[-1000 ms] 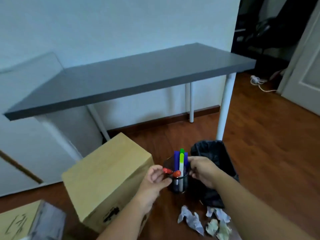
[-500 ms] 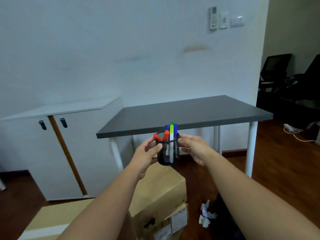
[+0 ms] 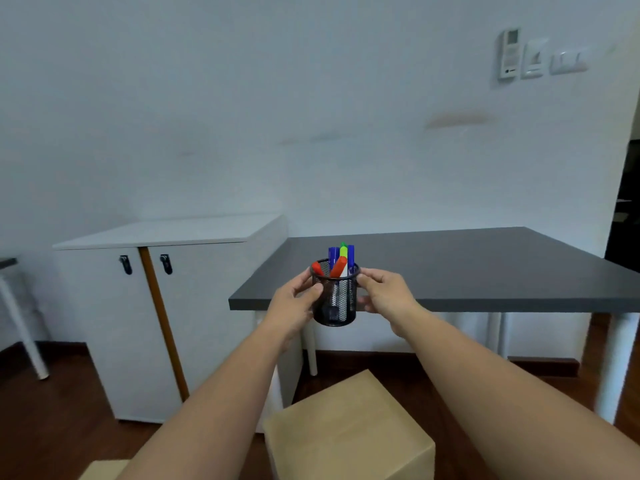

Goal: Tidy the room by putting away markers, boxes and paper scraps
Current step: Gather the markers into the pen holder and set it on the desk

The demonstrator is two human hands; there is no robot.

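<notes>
The step in hand was judged to be the putting away of the markers: a black wire-mesh cylindrical pen cup (image 3: 334,296) was held in the air between both hands, in front of the near left edge of the dark grey flat-topped desk (image 3: 467,265) and not resting on it. The left hand (image 3: 294,303) pinched the cup's left wall with thumb and fingers; the right hand (image 3: 384,294) pressed its fingers against the right wall near the rim. The cup stood upright and carried red, blue and green markers (image 3: 339,259), the red ones leaning left, the others near vertical, all projecting above the rim. The next move would call for carrying the cup forward over the desk top and lowering it level, so that nothing tipped out. A tan cardboard box (image 3: 349,431) sat on the floor below, near the white two-door cabinet (image 3: 114,306) at left, apparently not yet dealt with.
</notes>
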